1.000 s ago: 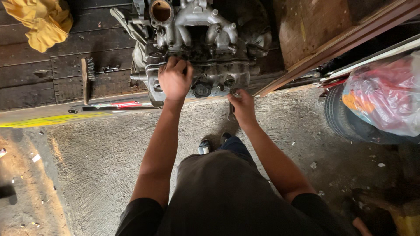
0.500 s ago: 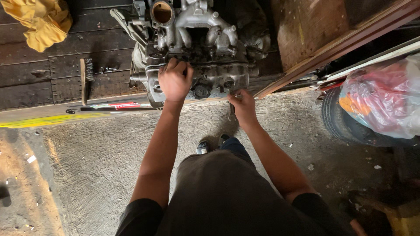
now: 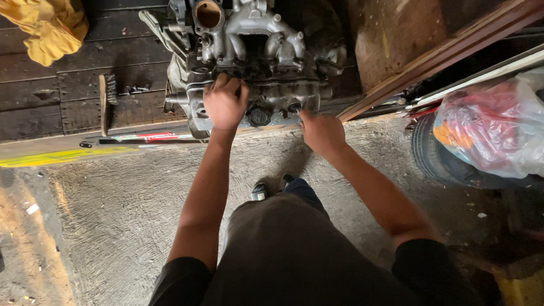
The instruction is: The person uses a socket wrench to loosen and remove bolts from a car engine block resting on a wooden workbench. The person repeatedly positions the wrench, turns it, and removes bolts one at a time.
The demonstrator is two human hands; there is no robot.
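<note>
Curled fingers of the left hand (image 3: pixel 225 102) press down on the near edge of the engine block (image 3: pixel 252 62), gripping its grimy casing, while the right hand (image 3: pixel 322 133) reaches in with fingertips pinched at a small round fitting on the block's front face; whether it holds anything there cannot be told. Nearest the camera are the person's dark trousers and a shoe (image 3: pixel 259 191) on the rough concrete floor (image 3: pixel 113 215). Beyond the hands, the engine block sits on dark wooden planks (image 3: pixel 68 90), its long axis running left to right, intake ports pointing up. A wire brush (image 3: pixel 105 102) lies left of it, a yellow cloth (image 3: pixel 48 28) farther back. A tyre (image 3: pixel 436 156) and plastic bag (image 3: pixel 493 127) sit right.
</note>
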